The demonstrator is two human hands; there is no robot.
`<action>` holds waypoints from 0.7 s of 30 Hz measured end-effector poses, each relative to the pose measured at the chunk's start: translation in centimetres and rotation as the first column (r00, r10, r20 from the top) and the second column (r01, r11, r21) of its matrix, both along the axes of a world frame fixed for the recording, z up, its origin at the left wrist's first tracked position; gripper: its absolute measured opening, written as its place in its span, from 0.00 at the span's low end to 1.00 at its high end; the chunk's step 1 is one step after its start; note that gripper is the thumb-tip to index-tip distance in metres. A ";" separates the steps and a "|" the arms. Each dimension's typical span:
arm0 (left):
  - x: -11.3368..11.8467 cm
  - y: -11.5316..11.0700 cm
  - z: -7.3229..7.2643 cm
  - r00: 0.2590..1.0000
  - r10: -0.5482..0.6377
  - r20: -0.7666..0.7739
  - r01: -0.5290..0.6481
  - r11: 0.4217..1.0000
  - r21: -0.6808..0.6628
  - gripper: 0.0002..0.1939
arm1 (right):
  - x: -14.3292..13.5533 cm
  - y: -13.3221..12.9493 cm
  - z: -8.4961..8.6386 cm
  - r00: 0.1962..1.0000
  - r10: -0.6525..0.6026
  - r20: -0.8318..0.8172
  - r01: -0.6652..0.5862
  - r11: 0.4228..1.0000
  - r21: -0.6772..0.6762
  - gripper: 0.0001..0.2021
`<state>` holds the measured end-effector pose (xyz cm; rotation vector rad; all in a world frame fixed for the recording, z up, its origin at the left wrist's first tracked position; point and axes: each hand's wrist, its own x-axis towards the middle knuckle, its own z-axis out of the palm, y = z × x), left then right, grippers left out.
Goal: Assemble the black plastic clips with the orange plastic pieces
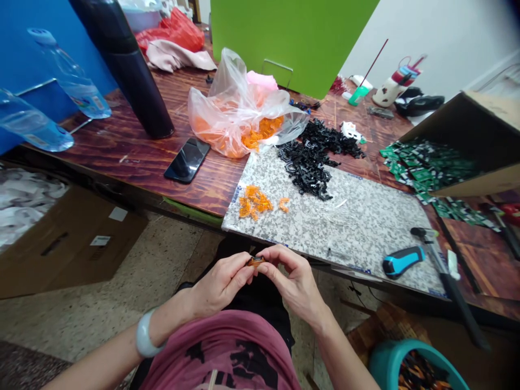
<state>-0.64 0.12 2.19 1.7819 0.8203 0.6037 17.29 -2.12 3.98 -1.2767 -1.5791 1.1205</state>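
Just off the table's front edge, above my lap, my left hand and my right hand pinch one small orange and black plastic part between thumbs and fingers. Fingertips hide much of it. Closest on the speckled board lies a small pile of orange plastic pieces, with a loose orange piece beside it. Behind them is a heap of black plastic pieces. Thin silvery wire-like pieces lie to the right.
A plastic bag of orange pieces, a phone and a dark bottle stand or lie behind. At right are a blue-handled tool, a hammer, and a carton spilling green boards. A teal bucket sits below.
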 end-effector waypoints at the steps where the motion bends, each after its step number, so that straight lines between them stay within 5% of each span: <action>1: -0.1 0.0 0.0 1.000 -0.008 -0.003 0.009 1.000 0.018 0.12 | -0.1 -0.1 0.0 1.000 -0.006 -0.008 0.006 1.000 -0.003 0.05; 11: -0.3 0.1 -0.4 0.994 -0.099 0.046 0.088 0.976 0.198 0.13 | 0.0 -0.8 0.0 0.996 0.002 0.088 -0.020 0.979 0.201 0.03; 21: -0.8 0.2 -0.7 0.996 -0.091 0.026 0.084 0.980 0.182 0.05 | 0.1 -1.1 -0.6 1.000 0.002 -0.013 0.000 0.992 0.129 0.03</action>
